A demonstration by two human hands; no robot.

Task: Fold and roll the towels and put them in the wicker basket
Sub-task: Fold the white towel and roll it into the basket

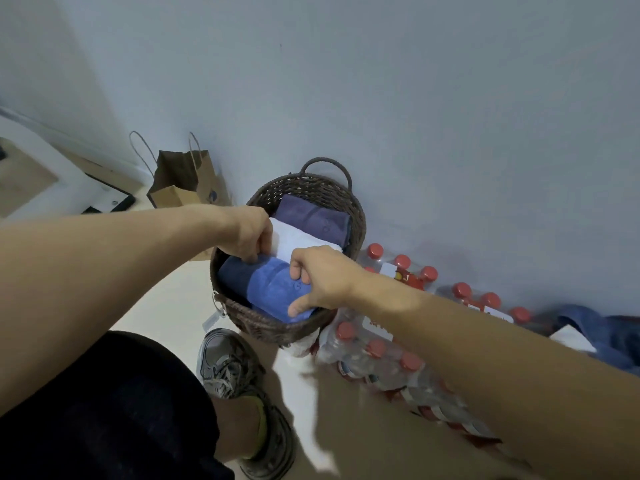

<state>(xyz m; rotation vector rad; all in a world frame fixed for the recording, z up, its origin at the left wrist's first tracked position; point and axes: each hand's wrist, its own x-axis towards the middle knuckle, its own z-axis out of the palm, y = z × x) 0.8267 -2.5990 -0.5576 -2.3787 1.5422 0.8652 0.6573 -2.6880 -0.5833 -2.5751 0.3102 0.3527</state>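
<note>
Both hands are in the wicker basket [266, 323]. Right hand [320, 278] grips the near blue rolled towel [266, 285], thumb curled around its near end. Left hand [247, 233] has its fingers tucked between that roll and the white towel [294, 240]. A purple towel [311, 218] sits at the far side. Shrink-wrapped bottles [384, 358] are right beside the basket, a paper bag [183, 183] is off to the far left.

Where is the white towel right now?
In the head view, the white towel lies inside the wicker basket, between the purple towel and the blue towel.
</note>
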